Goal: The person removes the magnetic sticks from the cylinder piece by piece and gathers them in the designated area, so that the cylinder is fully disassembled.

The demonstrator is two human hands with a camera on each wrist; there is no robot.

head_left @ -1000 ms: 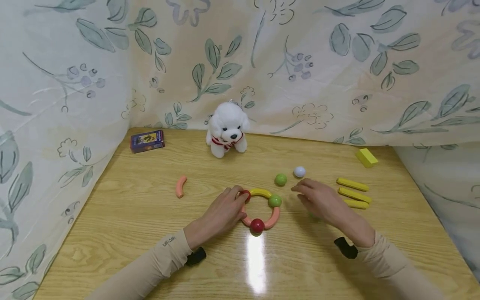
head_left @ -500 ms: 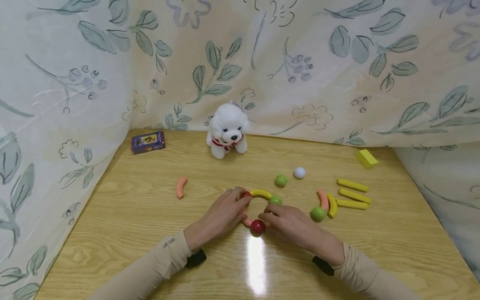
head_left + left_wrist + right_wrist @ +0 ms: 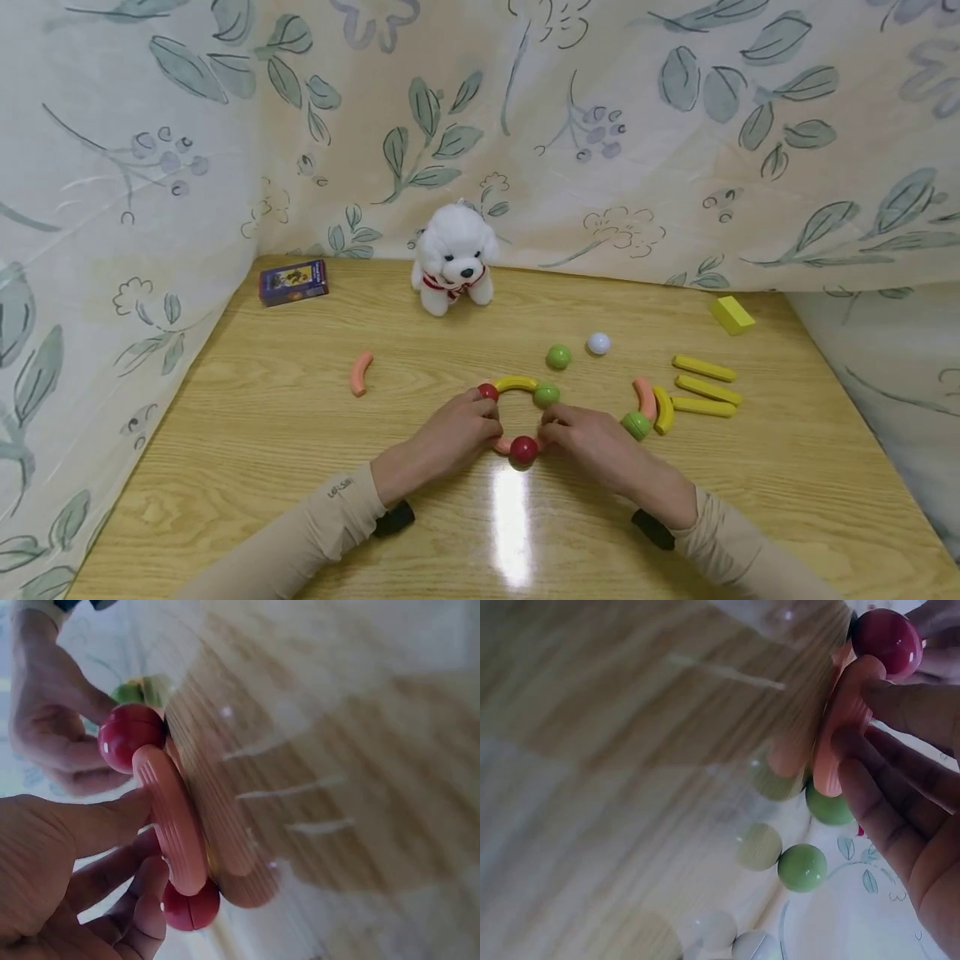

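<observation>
Left of the nearer red ball point(image 3: 523, 450), we see the left hand point(image 3: 455, 427) pinch a pink arc point(image 3: 176, 825). Right of it, the right hand point(image 3: 596, 446) pinches a second arc point(image 3: 844, 711).

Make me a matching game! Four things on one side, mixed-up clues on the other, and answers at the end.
1. fluffy white toy dog
2. yellow rectangular block
3. flat purple printed box
4. person's left hand

A. pinching a pink curved piece
B. back right of the wood-grain table
C. wearing a red-and-white neckband
D. back left of the table

Answers: 1-C, 2-B, 3-D, 4-A
</observation>
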